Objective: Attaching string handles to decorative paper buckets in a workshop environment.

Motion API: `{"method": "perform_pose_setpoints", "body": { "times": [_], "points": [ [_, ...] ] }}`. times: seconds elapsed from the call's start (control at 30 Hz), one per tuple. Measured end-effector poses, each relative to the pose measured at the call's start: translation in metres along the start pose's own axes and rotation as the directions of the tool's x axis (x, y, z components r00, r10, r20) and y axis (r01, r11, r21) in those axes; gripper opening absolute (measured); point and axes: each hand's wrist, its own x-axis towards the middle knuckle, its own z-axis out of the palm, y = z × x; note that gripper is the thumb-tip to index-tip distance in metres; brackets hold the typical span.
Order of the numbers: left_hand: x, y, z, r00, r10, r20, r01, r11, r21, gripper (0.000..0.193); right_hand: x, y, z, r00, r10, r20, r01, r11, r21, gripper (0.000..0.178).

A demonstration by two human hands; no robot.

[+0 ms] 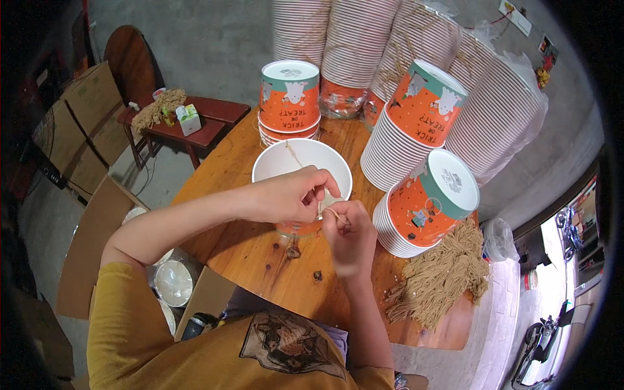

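Note:
An orange paper bucket with a white inside (270, 162) stands upright on the table in front of me. My left hand (296, 195) is over its near rim, fingers pinched at the bucket's edge on a piece of tan twine. Just to the right and a little lower, my right hand (350, 234) pinches a loop of the twine (339, 218) between thumb and fingertips. Another strand of twine (294, 153) hangs over the far rim into the bucket. My hands hide much of the bucket's front.
Upside-down bucket stacks stand behind (290, 97) and to the right (426, 201). Taller wrapped stacks (361, 42) rise at the back. A heap of cut twine (439, 276) lies near the right edge. At left, an open carton (91, 253) holds round white-topped items.

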Motion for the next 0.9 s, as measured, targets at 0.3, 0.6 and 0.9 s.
{"method": "perform_pose_setpoints", "body": {
  "times": [0.3,0.6,0.9],
  "points": [
    [-0.004,0.000,0.008,0.976,0.164,-0.145,-0.111,0.941,0.319,0.013,-0.003,0.000,0.004,0.992,-0.126,-0.027,0.124,0.989,-0.078,0.013],
    [-0.011,0.011,0.021,0.957,-0.001,-0.290,0.049,0.986,0.159,0.009,-0.009,-0.004,0.001,0.969,-0.247,-0.020,0.238,0.951,-0.199,0.028],
    [-0.011,-0.001,0.020,0.961,-0.058,-0.271,0.050,0.998,-0.036,0.007,-0.011,-0.001,0.001,0.937,-0.349,-0.006,0.337,0.907,-0.251,0.027]
  ]
}}
